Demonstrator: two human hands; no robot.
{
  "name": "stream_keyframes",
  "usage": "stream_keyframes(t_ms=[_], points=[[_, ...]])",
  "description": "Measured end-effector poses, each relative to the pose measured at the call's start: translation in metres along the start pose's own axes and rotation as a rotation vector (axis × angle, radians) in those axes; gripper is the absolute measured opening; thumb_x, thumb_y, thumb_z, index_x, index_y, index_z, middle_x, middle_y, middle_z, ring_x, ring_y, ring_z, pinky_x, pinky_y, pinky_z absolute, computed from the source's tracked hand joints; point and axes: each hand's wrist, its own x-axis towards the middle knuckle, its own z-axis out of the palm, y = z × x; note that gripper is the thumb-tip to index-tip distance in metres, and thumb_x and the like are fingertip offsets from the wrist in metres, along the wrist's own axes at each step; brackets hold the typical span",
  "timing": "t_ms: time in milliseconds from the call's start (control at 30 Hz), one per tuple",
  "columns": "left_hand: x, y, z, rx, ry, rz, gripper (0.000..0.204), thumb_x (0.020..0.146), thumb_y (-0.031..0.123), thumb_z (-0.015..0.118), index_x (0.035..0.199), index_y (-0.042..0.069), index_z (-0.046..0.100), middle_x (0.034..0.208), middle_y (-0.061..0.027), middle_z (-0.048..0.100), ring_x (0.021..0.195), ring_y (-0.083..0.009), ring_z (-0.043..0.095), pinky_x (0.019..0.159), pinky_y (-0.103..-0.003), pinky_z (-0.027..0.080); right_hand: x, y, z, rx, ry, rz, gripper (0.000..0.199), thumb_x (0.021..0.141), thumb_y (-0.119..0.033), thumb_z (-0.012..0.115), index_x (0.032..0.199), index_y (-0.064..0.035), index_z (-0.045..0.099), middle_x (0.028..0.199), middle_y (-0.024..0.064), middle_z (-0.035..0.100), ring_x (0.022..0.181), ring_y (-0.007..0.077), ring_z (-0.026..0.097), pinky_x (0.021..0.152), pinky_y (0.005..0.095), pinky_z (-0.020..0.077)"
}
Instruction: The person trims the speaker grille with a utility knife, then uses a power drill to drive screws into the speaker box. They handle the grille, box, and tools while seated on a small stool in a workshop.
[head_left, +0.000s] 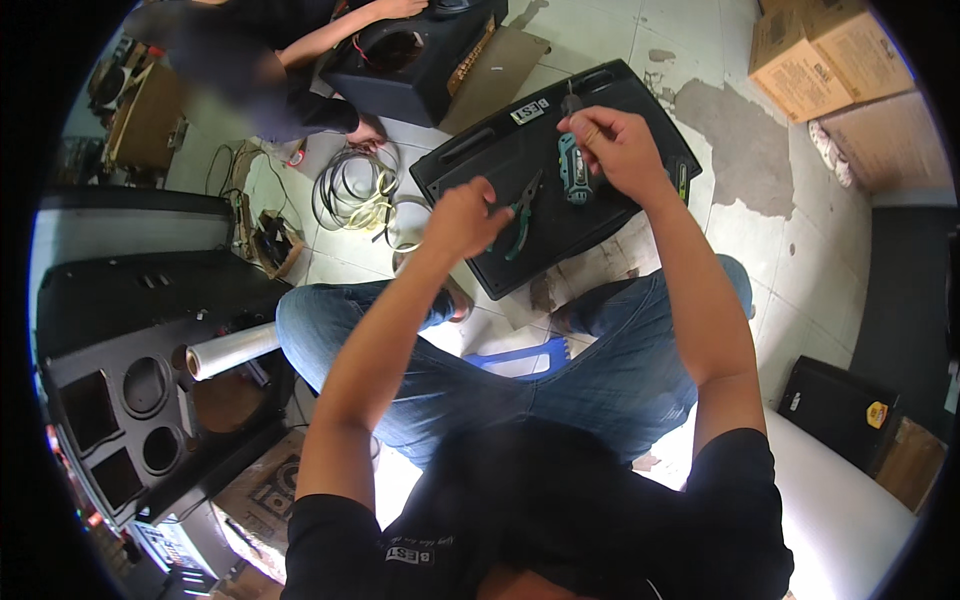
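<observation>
Overhead, both hands (462,217) (612,143) (pliers (520,215) below)

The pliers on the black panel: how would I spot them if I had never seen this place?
Find the large black panel lying on the tiled floor in front of the seated person's knees. The pliers lie on it just right of the left hand, jaws open. Their green-and-black handles and forked shape set them apart from the stubby teal tool below the right hand.
</observation>
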Motion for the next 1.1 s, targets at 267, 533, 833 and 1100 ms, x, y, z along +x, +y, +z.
stream_keyframes(t_ms=[267,533,833,1100], points=[[-0.010,0.007,0.073,0.260,0.141,0.091,0.045,0.077,0.037,0.085,0.092,-0.001,0.067,0.091,-0.0215,0.068,0.093,-0.0404,0.068,0.085,-0.047,0.056,-0.003,0.003,-0.002,-0.196,0.100,-0.103,0.030,0.095,-0.031,0.074,0.104,-0.0029,0.078,0.075,0.0098,0.071,0.066,0.0152,0.062,0.064,0.0318,0.0485],[0.009,-0.013,0.038,-0.803,0.089,-0.267,0.029,0.093,0.022,0.067,0.076,-0.002,0.062,0.076,-0.0088,0.060,0.064,-0.0203,0.060,0.076,-0.043,0.061,-0.012,0.003,-0.006,-0.222,0.080,-0.166,0.028,0.094,-0.029,0.074,0.104,-0.0025,0.077,0.074,0.0119,0.070,0.065,0.0192,0.062,0.065,0.0343,0.0489],[0.001,0.016,-0.036,-1.379,-0.055,-0.030,0.008,0.080,-0.002,0.055,0.087,0.003,0.054,0.073,-0.0009,0.047,0.059,-0.0108,0.048,0.091,-0.056,0.061,-0.016,0.000,0.008,-0.284,0.083,-0.153,0.026,0.099,-0.024,0.071,0.102,0.0009,0.076,0.079,0.0040,0.071,0.070,0.0088,0.060,0.066,0.0271,0.0484],[-0.015,0.014,-0.021,-1.587,-0.277,-0.058,0.013,0.076,0.000,0.053,0.088,0.001,0.057,0.077,-0.0110,0.061,0.057,-0.0206,0.057,0.083,-0.053,0.062,-0.016,0.009,0.029,0.163,-0.145,0.007,0.024,0.104,-0.023,0.066,0.105,0.0008,0.071,0.093,0.0048,0.072,0.086,0.0119,0.066,0.073,0.0271,0.0546]])
